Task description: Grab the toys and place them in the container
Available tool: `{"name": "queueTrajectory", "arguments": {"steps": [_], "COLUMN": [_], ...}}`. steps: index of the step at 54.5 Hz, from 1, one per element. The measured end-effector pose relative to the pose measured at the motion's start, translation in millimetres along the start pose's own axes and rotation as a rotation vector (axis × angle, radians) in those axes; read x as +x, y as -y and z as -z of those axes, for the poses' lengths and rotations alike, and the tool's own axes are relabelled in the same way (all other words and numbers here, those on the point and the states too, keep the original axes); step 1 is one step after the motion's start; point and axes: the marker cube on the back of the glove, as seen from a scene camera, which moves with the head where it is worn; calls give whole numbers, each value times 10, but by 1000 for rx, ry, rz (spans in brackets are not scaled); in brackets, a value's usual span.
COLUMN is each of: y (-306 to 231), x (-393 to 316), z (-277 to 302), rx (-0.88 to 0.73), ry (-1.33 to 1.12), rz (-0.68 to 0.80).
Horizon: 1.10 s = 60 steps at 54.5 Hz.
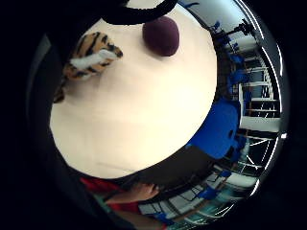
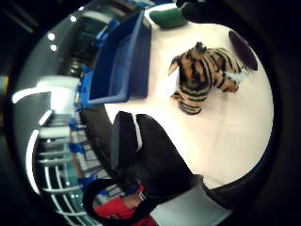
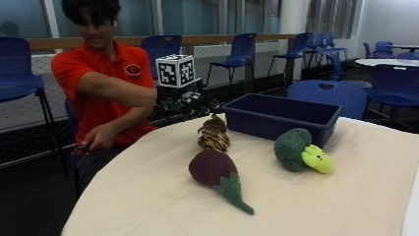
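Bench (image 3: 164, 206): round top under a cream cloth, carrying all items listed.

Container (image 3: 278, 118): dark blue rectangular plastic tub, open-topped, set toward the bench's far edge, nothing visible inside from the outside view. Long axis ran roughly along that far edge.

Plush aubergine (image 3: 216, 177): dark purple soft body with green felt stalk, lying on its side near the bench's middle. Long axis ran from the centre toward the near edge, stalk end pointing at the near edge.

Plush broccoli (image 3: 298, 152): dark green knobbly head with yellow-green stem bearing a small face, lying just in front of the container. Stem end pointed toward the bench's right-hand edge as seen from outside.

Plush tiger (image 3: 213, 135): orange-and-black striped soft toy, standing between the aubergine and the container's near corner, close to the person's edge. Long axis appeared upright; facing could not be read.

Gloved right hand (image 3: 190, 103): black glove, hovering directly above the tiger, not touching it. Fingers (image 2: 124, 139) appeared loosely spread and held nothing.

Step in hand, by judgement: reach for the first toy, the tiger; no toy visibly in the container. Next move called for lowering the hand, closing round the tiger's body, then carrying it over the container's near wall.
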Motion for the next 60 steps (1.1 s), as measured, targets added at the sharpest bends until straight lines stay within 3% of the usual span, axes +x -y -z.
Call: {"name": "queueTrajectory", "arguments": {"steps": [33,60], "y": [15,567], "x": [111,-58], "z": [-37,-451], "rx": [11,-87], "ry": [34,52], "rz": [25,4]}}
